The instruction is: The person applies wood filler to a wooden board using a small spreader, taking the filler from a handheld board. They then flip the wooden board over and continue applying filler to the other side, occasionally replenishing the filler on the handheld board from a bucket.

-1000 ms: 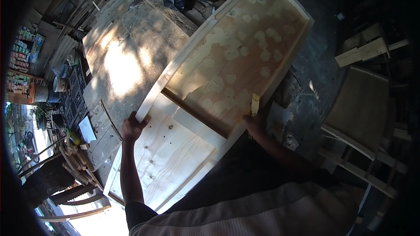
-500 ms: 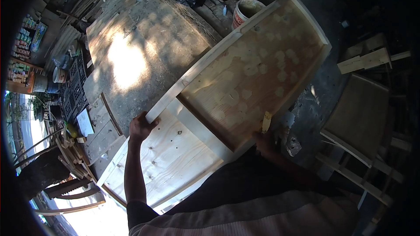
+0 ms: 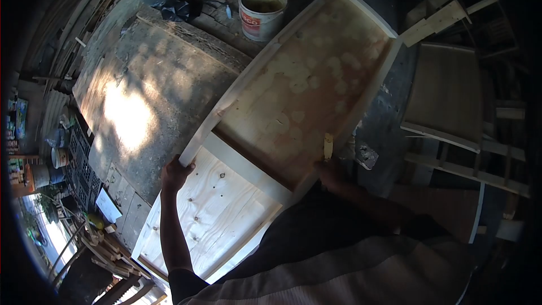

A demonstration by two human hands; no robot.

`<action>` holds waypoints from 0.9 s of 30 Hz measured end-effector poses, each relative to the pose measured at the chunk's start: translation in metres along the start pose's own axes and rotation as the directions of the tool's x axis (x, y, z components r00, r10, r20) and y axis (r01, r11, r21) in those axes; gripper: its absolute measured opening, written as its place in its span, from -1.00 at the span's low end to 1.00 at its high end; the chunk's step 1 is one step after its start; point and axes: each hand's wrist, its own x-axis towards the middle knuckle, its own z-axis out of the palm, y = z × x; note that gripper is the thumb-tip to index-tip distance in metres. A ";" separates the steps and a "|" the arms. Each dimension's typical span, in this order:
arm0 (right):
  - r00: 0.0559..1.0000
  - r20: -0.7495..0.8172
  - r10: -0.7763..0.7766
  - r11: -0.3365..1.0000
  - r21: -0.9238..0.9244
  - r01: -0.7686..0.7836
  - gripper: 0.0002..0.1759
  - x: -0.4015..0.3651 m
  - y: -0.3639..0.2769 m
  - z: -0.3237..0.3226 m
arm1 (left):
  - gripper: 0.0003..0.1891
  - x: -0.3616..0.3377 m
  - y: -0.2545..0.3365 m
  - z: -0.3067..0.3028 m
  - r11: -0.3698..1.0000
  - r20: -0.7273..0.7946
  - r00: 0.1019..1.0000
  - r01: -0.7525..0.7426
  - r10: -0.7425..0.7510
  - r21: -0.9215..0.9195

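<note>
A long framed wooden panel (image 3: pixel 316 73) lies slantwise before me, one section brown with pale blotches, the other bare light plywood (image 3: pixel 212 203) with dark knots. A pale crosspiece (image 3: pixel 248 168) divides the two. On its left rim my left hand (image 3: pixel 178 174) is closed, fingers wrapped round the frame edge. Against the right rim, in shadow, rests my right hand (image 3: pixel 332 175), closed on a small yellow strip (image 3: pixel 328 146) that sticks up from it. What the strip belongs to is too dim to tell.
Beyond the panel stands a white bucket (image 3: pixel 262 20) with a red label and residue inside. A worn board table (image 3: pixel 164 73) with a sunlit patch lies left. Another framed panel (image 3: pixel 443 93) and wooden pieces stand at right. A black crate (image 3: pixel 82 161) is far left.
The view has turned, so the bucket and table appear further left. The panel sits slightly more steeply in view. Both hands keep their hold, and the yellow strip stands more upright.
</note>
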 end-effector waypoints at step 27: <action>0.817 0.573 -0.057 0.978 0.198 -0.071 -0.71 0.050 -0.046 -0.049 | -0.59 -0.036 0.090 0.041 0.937 -0.531 0.838 0.076 0.126 0.342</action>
